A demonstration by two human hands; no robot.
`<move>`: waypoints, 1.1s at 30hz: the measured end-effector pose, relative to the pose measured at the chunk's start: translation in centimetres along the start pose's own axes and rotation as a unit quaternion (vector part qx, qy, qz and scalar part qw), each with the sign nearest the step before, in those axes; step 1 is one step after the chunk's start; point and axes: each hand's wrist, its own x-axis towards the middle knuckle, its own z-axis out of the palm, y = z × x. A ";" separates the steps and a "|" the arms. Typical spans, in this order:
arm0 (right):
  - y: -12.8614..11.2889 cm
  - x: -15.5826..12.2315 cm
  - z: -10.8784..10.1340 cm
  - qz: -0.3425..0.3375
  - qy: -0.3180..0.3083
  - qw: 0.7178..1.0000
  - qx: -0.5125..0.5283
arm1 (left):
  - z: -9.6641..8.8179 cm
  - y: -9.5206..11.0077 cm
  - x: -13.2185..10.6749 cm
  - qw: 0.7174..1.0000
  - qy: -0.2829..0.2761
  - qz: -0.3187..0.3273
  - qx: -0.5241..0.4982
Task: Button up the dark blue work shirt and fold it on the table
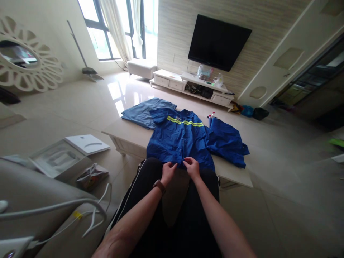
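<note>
A blue work shirt (172,138) with yellow reflective stripes lies spread face up on the low table (129,137), its collar at the far end. Its bottom hem hangs toward my knees. My left hand (168,172) pinches the hem left of the button opening, and a brown watch is on that wrist. On the other side of the opening, my right hand (192,167) pinches the hem between thumb and fingers. A folded darker blue garment (225,141) rests right of the shirt. Lighter blue folded clothing (142,111) lies to its left, partly under a sleeve.
Left of the table are a white box (87,143), a clear-topped carton (57,157) and a plastic bag (92,176). A grey sofa (40,186) with white cables stands at lower left. Beyond are a TV cabinet (176,78) and a wall television (219,42).
</note>
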 end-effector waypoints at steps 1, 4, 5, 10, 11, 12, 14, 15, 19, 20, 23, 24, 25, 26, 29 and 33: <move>0.2 0.0 0.4 0.003 -0.009 1.000 0.005 | -0.1 -0.1 0.1 1.000 -0.002 0.002 -0.001; 0.5 -0.1 1.2 0.007 -0.035 0.999 0.011 | -0.5 -0.5 0.2 1.000 -0.015 0.005 -0.004; 0.6 -0.1 1.3 0.009 -0.041 0.999 0.011 | -0.5 -0.7 0.3 1.000 -0.018 0.005 -0.005; 1.0 0.3 1.8 0.009 -0.050 0.999 0.007 | 0.0 -1.9 0.8 0.999 -0.033 0.003 -0.025; 1.1 0.4 1.9 0.007 -0.052 0.999 0.005 | 0.3 -2.1 0.9 0.999 -0.038 0.004 -0.034; 1.1 0.4 1.9 0.006 -0.054 0.999 0.003 | 0.5 -2.2 1.0 0.998 -0.044 0.004 -0.043; 1.1 0.4 2.0 0.002 -0.056 0.998 -0.003 | 0.9 -2.4 1.2 0.997 -0.053 0.004 -0.059; 1.0 0.3 2.0 -0.001 -0.057 0.998 -0.006 | 1.0 -2.4 1.2 0.996 -0.057 0.003 -0.064; 0.6 -0.1 1.8 -0.013 -0.065 0.997 -0.026 | 1.1 -2.3 1.1 0.995 -0.064 -0.001 -0.075; 0.5 -0.1 1.8 -0.016 -0.065 0.997 -0.031 | 1.1 -2.2 1.1 0.995 -0.065 -0.001 -0.076; 0.3 -0.1 1.8 -0.022 -0.053 0.997 -0.043 | 1.0 -2.2 1.1 0.995 -0.065 -0.002 -0.075; 0.2 -0.1 1.8 -0.023 -0.048 0.998 -0.045 | 1.0 -2.2 1.1 0.995 -0.065 -0.003 -0.074; 0.2 -0.1 1.9 -0.024 -0.045 0.998 -0.048 | 0.9 -2.2 1.0 0.995 -0.064 -0.004 -0.072; 0.1 0.0 1.9 -0.025 -0.042 0.998 -0.051 | 0.9 -2.2 1.0 0.995 -0.063 -0.005 -0.070; -0.1 0.0 1.8 -0.031 -0.036 0.997 -0.064 | 0.7 -2.0 0.9 0.996 -0.065 -0.012 -0.064; -0.4 -0.2 1.7 -0.050 -0.022 0.994 -0.092 | 0.6 -1.6 0.7 0.995 -0.070 -0.020 -0.063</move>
